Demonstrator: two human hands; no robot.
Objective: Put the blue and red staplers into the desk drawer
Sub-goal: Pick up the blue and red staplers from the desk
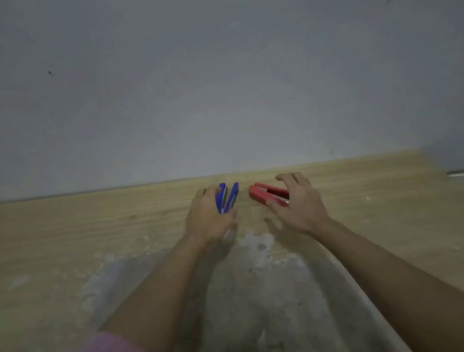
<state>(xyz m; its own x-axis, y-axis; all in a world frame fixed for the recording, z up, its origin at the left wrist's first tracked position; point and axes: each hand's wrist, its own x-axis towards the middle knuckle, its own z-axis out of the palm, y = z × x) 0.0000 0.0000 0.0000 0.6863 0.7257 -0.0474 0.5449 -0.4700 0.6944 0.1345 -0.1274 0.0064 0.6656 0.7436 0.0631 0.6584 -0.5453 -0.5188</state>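
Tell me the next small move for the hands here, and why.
Probably close the right hand on the red stapler. Its fingers are spread over the stapler, not yet clamped, while the left hand already seems wrapped around the blue stapler. Both staplers lie on the wooden desk near the wall, and no drawer is in view, so securing both comes first.

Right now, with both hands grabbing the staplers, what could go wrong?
1. The blue stapler gapes open in the left hand; it might snap shut on a finger.
2. The right hand is spread around the red stapler and may not have closed yet, so a quick lift could drop it.
3. No drawer is in view, so carrying both means looking away.
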